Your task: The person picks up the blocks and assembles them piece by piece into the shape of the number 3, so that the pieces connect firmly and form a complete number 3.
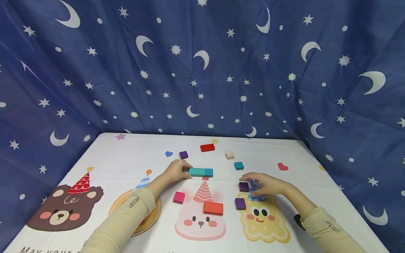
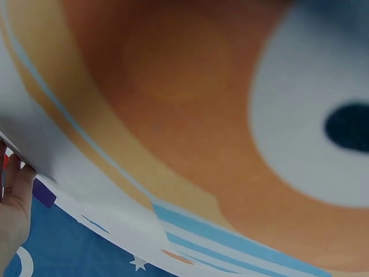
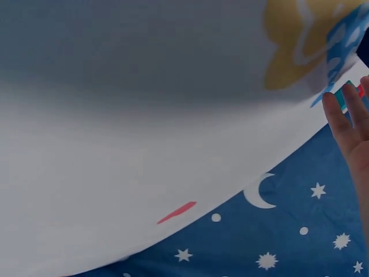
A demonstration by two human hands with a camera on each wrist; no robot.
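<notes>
My left hand (image 1: 177, 170) pinches the left end of a teal block (image 1: 197, 172) between thumb and forefinger. A shorter blue block (image 1: 209, 172) sits end to end with it on the right. At the right, my right hand (image 1: 265, 184) is spread over a dark purple block (image 1: 243, 187), forefinger by its far side and thumb apart from it. Those fingers look extended in the right wrist view, near the dark block (image 3: 364, 49). Just nearer to me lies another purple block (image 1: 240, 203). In the left wrist view, the left hand (image 2: 16, 202) shows only at the edge.
A pink block (image 1: 179, 197) and an orange-red block (image 1: 213, 208) lie nearer me. Farther back are a purple block (image 1: 183, 155), a red block (image 1: 207, 148), a cream block (image 1: 229, 155) and a blue-green block (image 1: 238, 166). A starry curtain (image 1: 202, 88) hangs behind the table.
</notes>
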